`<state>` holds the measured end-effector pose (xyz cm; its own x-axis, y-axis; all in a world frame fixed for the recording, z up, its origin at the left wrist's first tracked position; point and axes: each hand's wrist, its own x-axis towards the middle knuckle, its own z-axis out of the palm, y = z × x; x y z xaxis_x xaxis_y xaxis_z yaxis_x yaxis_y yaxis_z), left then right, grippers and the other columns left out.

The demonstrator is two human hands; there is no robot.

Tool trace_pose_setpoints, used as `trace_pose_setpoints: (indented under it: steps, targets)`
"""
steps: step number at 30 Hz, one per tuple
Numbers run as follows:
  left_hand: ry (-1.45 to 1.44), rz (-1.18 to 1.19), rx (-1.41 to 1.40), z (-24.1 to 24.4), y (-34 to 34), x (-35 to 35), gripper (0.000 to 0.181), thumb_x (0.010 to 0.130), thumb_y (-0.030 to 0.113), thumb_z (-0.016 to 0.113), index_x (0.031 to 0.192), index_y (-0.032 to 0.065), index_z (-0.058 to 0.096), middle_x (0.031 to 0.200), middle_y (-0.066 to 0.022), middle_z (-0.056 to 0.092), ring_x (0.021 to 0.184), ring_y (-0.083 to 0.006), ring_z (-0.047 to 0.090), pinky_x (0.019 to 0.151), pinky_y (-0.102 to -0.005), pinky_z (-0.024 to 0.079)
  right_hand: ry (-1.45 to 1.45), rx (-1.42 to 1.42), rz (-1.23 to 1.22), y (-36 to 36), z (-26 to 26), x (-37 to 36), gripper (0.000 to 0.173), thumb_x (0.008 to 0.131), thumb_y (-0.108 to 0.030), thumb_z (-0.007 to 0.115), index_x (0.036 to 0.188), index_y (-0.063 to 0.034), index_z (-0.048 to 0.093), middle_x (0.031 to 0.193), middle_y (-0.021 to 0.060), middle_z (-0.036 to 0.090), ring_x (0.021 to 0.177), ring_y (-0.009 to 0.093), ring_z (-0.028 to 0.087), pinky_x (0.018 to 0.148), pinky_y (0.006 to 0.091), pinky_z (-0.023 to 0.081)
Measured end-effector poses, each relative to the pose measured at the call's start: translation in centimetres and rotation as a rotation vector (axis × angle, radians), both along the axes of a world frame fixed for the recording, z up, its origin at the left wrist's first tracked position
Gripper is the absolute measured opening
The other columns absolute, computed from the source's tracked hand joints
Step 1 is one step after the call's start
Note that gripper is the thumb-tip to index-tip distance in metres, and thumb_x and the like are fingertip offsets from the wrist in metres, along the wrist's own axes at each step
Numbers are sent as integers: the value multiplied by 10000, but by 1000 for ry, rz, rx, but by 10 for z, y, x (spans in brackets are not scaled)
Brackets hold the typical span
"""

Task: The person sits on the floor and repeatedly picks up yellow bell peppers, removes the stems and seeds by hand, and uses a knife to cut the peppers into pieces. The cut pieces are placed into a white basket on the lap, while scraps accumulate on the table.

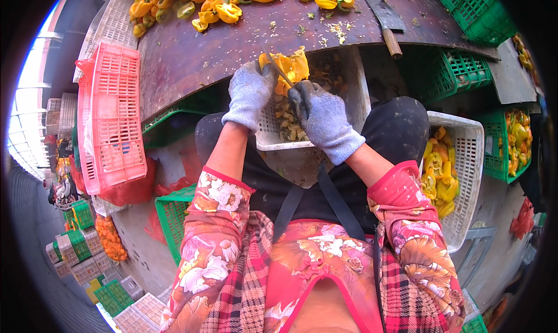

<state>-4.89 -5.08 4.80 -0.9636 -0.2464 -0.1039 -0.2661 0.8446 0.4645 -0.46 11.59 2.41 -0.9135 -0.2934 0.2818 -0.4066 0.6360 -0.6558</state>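
My left hand [252,88], in a grey knit glove with a dark coated palm, grips a cut-open yellow bell pepper [293,67]. In my gloved right hand [320,110] is a knife [279,69] with a narrow dark blade, which points up and left across the pepper. Its handle is mostly hidden by my fingers. Both hands are between my knees, just in front of the table edge. Below them stands a white plastic crate [287,146] holding pepper cores and scraps [291,126].
A purple-brown table [244,40] bears several cut yellow peppers [229,12], scattered seeds and a cleaver [386,19] whose handle overhangs the edge. A white crate of cut peppers [440,176] stands at my right. Pink crates [117,110] and a green crate [174,211] are at my left.
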Motion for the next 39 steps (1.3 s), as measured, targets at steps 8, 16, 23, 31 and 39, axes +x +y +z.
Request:
trace_pose_setpoints:
  steps: [8,16,23,31,39]
  targets:
    - [145,-79,-119,11,23,14,362,856,380,573,891,31,660,795,-201,654,771,-376,635,694,-451,483,-13,-10,-5,1,-6,-15,241,928,-274,487,894,-47,560,763,175,615,672,344,624,583,459,484]
    - [261,-162,-275,5,28,25,278,852,318,589,899,47,636,738,-179,636,719,-363,627,637,-462,464,-120,-106,10,4,-1,-26,274,943,-289,489,890,-29,559,761,236,609,727,427,593,610,492,459]
    - [308,-232,-358,-1,22,25,274,852,330,585,953,77,622,759,-159,643,725,-358,629,641,-452,469,-172,-144,39,6,-8,-37,297,933,-302,501,891,-13,557,761,256,601,759,432,591,628,503,460]
    - [249,-150,-433,2,-1,16,267,844,331,588,951,88,618,774,-170,639,731,-373,621,641,-472,466,-264,60,92,20,5,-13,247,929,-254,478,939,-23,568,817,249,616,803,429,596,677,515,467]
    - [305,-307,-506,4,12,21,275,859,341,573,891,71,606,750,-150,645,697,-335,643,616,-462,480,-310,76,43,13,-5,-32,301,941,-314,463,952,-33,571,834,243,627,817,422,603,693,518,472]
